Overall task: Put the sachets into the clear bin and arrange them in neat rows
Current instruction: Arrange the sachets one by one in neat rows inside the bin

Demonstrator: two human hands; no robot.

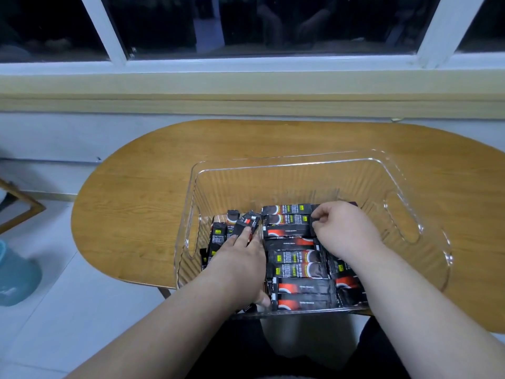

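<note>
From your head camera: both your hands are inside the clear bin on the wooden surface. Your left hand lies flat on loose sachets, grip open. Your right hand pinches shut on a row sachet at its right end.

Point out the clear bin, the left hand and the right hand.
clear bin [287,163]: head view, far rim.
left hand [240,258]: head view, back of hand.
right hand [344,228]: head view, back of hand.
</note>
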